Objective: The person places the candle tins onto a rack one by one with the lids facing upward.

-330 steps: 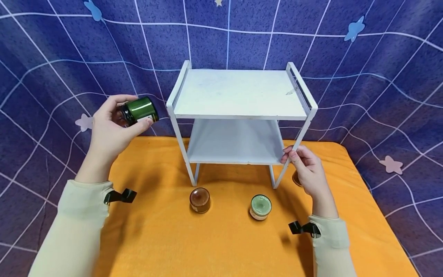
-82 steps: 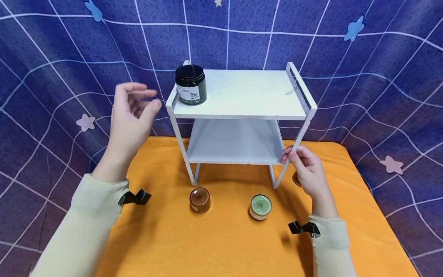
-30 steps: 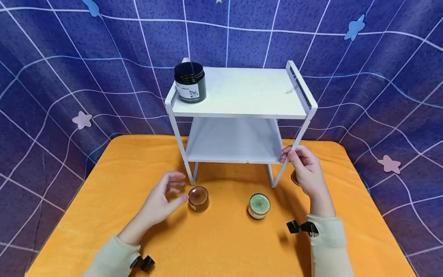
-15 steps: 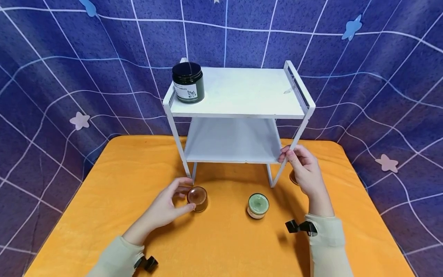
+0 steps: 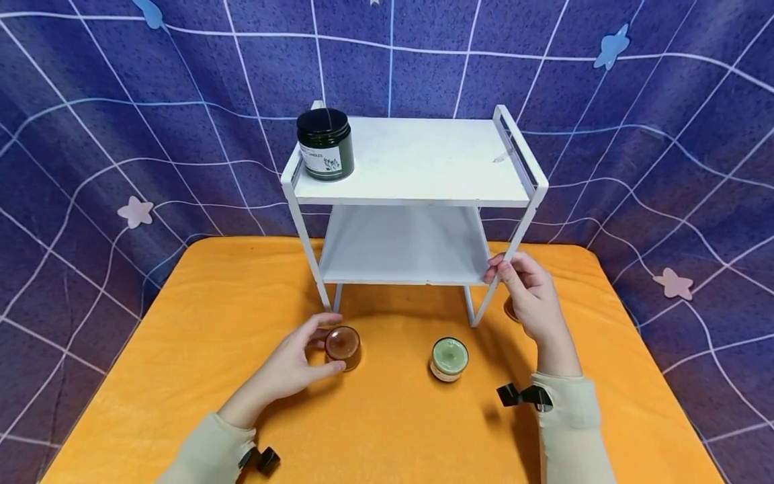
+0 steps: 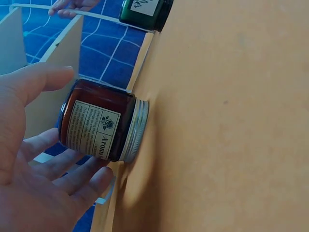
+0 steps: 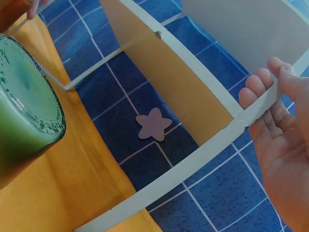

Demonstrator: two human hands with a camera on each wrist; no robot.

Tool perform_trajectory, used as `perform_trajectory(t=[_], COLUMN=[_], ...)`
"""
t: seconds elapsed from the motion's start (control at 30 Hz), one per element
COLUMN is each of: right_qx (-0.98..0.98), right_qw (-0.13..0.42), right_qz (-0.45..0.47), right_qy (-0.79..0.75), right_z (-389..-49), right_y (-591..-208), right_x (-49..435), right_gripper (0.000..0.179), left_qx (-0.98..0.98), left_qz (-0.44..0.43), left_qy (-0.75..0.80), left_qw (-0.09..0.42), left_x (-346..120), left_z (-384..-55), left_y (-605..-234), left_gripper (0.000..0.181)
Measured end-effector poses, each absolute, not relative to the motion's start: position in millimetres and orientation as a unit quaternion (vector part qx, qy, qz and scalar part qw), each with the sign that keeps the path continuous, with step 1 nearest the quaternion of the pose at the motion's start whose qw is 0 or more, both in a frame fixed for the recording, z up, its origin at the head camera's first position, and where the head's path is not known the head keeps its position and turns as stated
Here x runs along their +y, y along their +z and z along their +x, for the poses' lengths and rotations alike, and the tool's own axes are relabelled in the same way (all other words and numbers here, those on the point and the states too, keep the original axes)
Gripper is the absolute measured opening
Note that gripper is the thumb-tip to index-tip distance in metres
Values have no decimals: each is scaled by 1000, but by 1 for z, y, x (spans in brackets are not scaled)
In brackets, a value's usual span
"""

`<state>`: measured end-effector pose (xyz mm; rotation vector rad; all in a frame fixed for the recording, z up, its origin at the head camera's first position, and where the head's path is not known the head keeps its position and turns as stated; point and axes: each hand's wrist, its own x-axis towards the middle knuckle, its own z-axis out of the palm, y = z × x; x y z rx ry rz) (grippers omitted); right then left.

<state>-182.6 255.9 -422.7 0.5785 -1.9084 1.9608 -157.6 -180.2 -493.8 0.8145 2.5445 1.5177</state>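
Observation:
My left hand (image 5: pixel 299 366) reaches around a brown glass candle jar (image 5: pixel 342 346), thumb on the near side and fingers on the far side. In the left wrist view the jar (image 6: pixel 96 121) stands upside down on its silver lid, with the fingers spread loosely beside it. My right hand (image 5: pixel 532 292) pinches the front right leg of a white two-tier shelf (image 5: pixel 423 168), level with the lower tier; the right wrist view shows fingers and thumb around the white bar (image 7: pixel 193 162). A dark green candle jar (image 5: pixel 326 148) stands upright at the left of the top tier.
A green candle jar (image 5: pixel 449 357) stands upside down on the orange cloth (image 5: pixel 393 430), in front of the shelf's right side. Another brownish round thing (image 5: pixel 510 309) shows partly behind my right hand. A blue patterned curtain (image 5: pixel 242 81) hangs behind the shelf.
The dark green jar, earlier in my left hand, now stands on the top tier. My left hand has come down and closed in around the brown jar. My right hand keeps its hold.

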Motion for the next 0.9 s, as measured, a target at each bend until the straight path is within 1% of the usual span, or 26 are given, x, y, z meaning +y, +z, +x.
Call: perform_trajectory(t=[0.13,0.43,0.9], right_qx=[-671,-678,-680], right_qw=[168,180,183], right_qz=[203,189,190], right_qy=[693,687,685], right_z=[-182,-183,-183], right_y=[-424,-424,-424], right_x=[256,255,255], right_gripper=[20,19,19], left_qx=[824,821,834], left_qz=[269,269,234], left_qy=[496,503,496], left_qw=[37,36,54], left_x=[-180,-179,-180], left_z=[-158,-158,-159], left_y=[-498,-504,-510], left_gripper=[79,80,82])
